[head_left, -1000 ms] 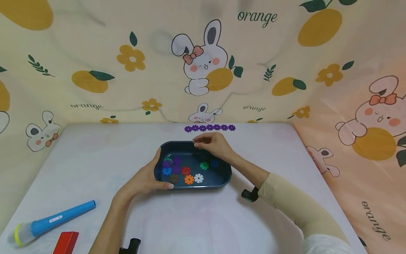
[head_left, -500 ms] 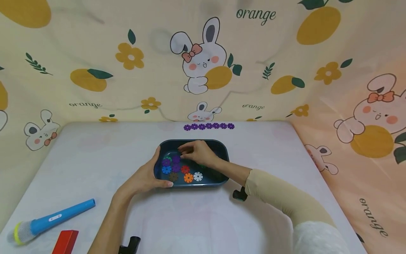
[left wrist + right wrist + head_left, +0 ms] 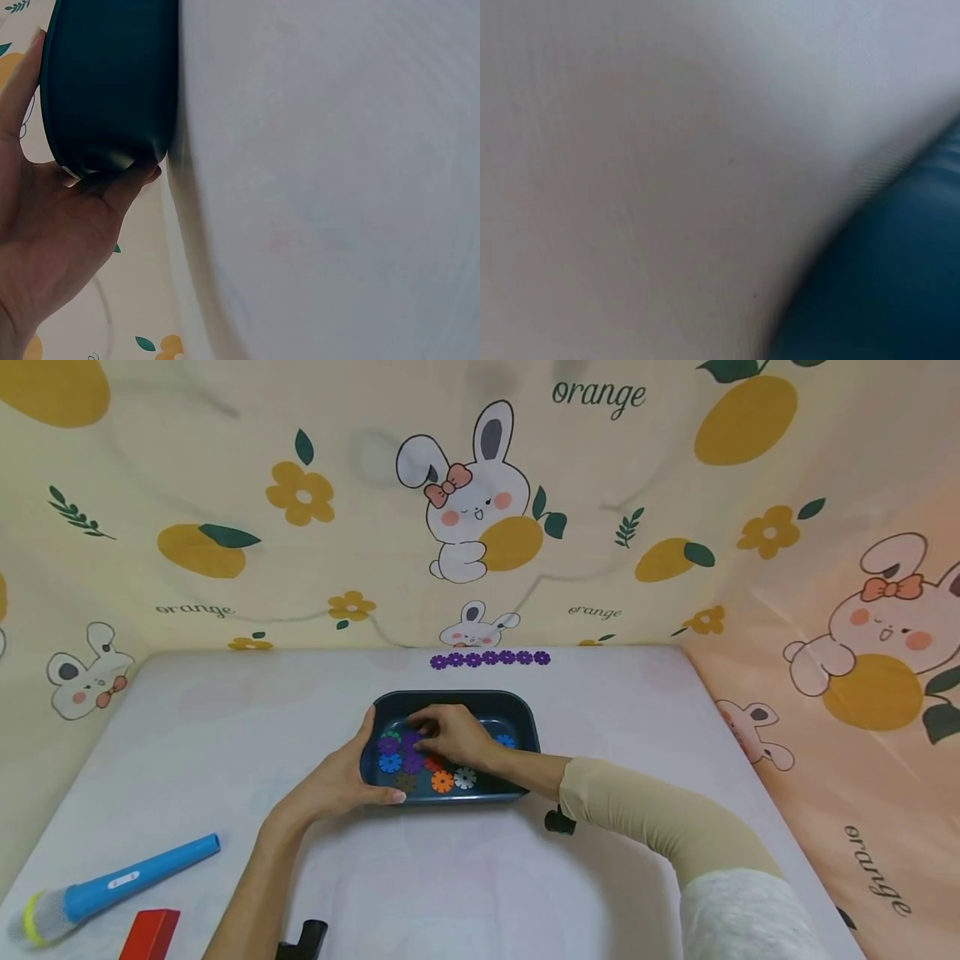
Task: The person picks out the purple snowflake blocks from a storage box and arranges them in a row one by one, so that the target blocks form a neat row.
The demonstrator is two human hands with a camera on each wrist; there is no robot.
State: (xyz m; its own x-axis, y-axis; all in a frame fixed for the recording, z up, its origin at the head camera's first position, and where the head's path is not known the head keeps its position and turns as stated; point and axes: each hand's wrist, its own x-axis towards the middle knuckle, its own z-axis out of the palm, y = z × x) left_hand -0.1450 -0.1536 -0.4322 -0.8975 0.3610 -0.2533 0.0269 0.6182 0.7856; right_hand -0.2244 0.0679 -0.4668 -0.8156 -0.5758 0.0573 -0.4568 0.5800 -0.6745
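A dark blue tray (image 3: pixel 457 696) stands on the white table, holding several flower-shaped plastic discs. My left hand (image 3: pixel 330 785) grips its left end, thumb over the near rim and fingers along the end wall, as the left wrist view also shows. My right hand (image 3: pixel 459 737) reaches into the tray, thumb and index finger bent and apart, fingertips right at the purple discs (image 3: pixel 411 762). Blue (image 3: pixel 389 763), orange (image 3: pixel 442 781) and white (image 3: pixel 465 777) discs lie nearby; a red disc (image 3: pixel 433 763) is partly hidden beneath the hand. The right wrist view shows only the tray's outer wall (image 3: pixel 892 277) and table.
Behind the tray, several purple discs (image 3: pixel 490 657) form a row near the table's far edge. A blue toy microphone (image 3: pixel 123 881) and a red block (image 3: pixel 150 935) lie at the front left. Patterned cloth (image 3: pixel 300 560) hangs behind the table.
My right hand has moved from the tray's far rim leftward and down into it, to the purple discs. The left hand keeps its grip on the tray.
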